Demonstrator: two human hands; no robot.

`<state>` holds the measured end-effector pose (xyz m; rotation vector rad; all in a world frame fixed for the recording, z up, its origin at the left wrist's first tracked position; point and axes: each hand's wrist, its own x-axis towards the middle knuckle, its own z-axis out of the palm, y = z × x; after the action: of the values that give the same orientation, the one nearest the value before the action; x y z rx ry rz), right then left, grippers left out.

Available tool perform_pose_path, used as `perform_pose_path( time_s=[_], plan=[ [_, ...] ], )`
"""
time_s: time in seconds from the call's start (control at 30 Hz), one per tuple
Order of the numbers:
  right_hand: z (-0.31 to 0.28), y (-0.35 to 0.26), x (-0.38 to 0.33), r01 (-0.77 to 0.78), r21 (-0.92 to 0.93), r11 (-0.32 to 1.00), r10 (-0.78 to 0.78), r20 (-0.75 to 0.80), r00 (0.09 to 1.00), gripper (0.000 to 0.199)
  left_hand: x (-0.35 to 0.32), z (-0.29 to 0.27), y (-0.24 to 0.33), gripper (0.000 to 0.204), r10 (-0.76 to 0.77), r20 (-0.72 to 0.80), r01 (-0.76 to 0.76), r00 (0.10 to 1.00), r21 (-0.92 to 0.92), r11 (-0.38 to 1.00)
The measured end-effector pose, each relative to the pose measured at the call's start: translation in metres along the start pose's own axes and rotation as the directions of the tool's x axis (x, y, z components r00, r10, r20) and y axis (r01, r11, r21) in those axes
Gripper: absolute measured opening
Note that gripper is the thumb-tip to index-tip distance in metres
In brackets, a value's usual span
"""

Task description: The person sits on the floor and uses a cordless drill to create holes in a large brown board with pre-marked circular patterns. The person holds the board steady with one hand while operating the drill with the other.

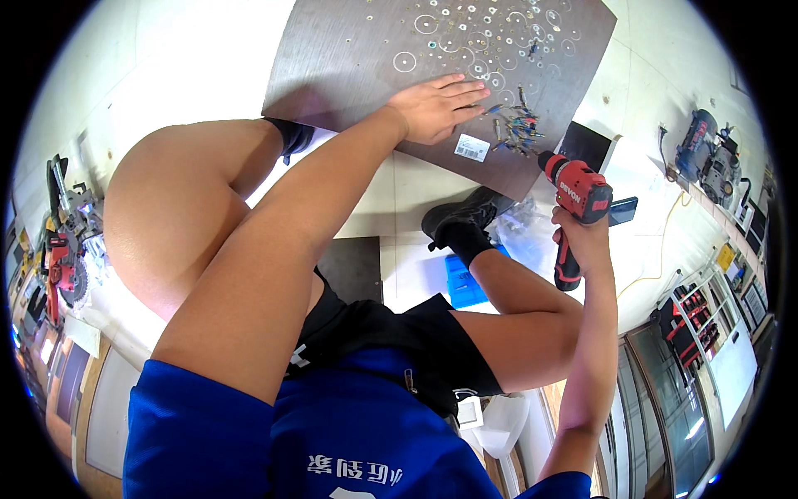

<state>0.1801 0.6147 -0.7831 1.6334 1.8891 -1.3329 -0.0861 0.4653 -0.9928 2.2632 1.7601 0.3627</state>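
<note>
The dark wood-grain board (349, 58) lies flat on the pale floor (191, 58), and everything else here is placed against it. The person crouches over its near edge, knees up on either side, one black shoe (461, 220) just off the board's near right corner. Being balanced this low, a shift of weight could, I judge, drive a foot or knee onto the board and scatter what lies on it.

The red and black cordless drill (578, 208) is off the board's right edge, held up in the air by the right hand (582, 237), whose grip is wrapped tight round the handle. Its nose points back toward the board and toward the other hand. A squeeze of the trigger while it swings in looks like the main hazard.

The left hand (436, 108) lies flat on the board near its right side, fingers together and extended, grasping nothing, fingertips just beside a heap of small bits and screws (515, 129). Those could roll under the palm or prick it.

Beyond the hand, toward the board's far edge, many thin rings and washers (478, 37) are spread loose. A nudge of the board would likely send them off onto the floor, where they would be hard to find.
</note>
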Motion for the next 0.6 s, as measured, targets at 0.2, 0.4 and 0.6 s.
perform_pose_path(
  time_s=[0.2,0.4,0.6],
  plan=[
    [0.0002,-0.0016,-0.0028,0.009,0.012,1.0,-0.009,-0.02,1.0,0.026,-0.0002,0.0002,-0.0002,0.061,-0.007,-0.012,0.006,1.0,-0.079,0.997],
    [-0.001,0.0014,-0.0027,0.036,0.014,0.999,-0.036,-0.039,0.999,0.025,-0.0012,0.0017,-0.0005,0.061,-0.011,-0.004,0.01,1.0,-0.073,0.997],
    [0.0005,-0.0011,-0.0029,0.035,0.066,0.997,-0.034,-0.022,0.999,0.027,0.0001,-0.0026,0.0006,0.061,-0.011,0.011,0.012,1.0,-0.067,0.998]
  ],
)
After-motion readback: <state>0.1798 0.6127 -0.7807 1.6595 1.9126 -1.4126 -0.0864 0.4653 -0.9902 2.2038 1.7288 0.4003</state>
